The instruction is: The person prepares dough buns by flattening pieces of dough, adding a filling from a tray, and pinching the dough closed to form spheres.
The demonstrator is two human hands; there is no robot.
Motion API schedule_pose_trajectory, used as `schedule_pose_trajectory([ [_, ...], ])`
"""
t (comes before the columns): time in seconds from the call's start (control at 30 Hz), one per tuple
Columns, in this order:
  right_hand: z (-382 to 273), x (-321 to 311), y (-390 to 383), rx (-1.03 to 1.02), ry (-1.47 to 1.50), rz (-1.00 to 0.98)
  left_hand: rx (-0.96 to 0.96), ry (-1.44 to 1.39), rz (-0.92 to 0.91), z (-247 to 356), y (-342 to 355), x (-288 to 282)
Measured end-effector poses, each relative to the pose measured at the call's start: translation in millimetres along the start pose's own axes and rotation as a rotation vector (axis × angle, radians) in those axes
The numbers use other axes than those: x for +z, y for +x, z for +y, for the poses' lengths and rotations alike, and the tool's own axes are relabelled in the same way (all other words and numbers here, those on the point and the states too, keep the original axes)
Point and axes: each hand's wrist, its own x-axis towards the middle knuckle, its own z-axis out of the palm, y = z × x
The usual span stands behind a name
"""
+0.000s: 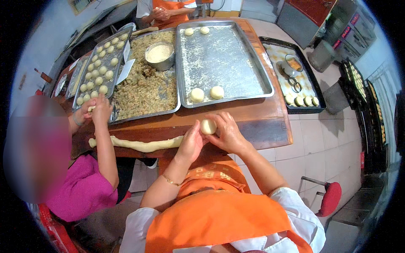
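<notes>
Between my two hands, just above the near edge of the wooden table, is a round, pale dough ball (208, 127). My left hand (191, 142) cups it from the left, while the curved fingers of my right hand (228, 133) close around its right side. A long dough rope (145, 146) lies along the table edge, its right end passing behind my left hand. Just beyond my hands stands a large metal tray (223, 63) dusted with whitish crumbs. Two dough balls sit at its near end and two at its far end.
Left of that tray, another tray of brown crumbly filling (143, 95) holds a metal bowl (160, 56). A seated co-worker (82, 185) handles dough near a tray of dough balls (96, 72). Another person stands across the table (202, 114). A black baking tray (322, 101) is at the right.
</notes>
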Motion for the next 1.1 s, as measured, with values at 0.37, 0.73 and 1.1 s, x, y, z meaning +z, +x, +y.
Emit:
schedule_pose_trajectory([
  [0.37,142,-64,71,0.379,-0.239,-0.018,0.132,0.213,0.134,32,-40,-21],
  [0.73,167,-57,95,0.478,-0.181,-0.286,0.179,0.183,0.265,37,-61,-58],
  [1.1,59,-13,71,0.227,0.04,0.165,0.511,1.693,0.326,64,-76,-63],
])
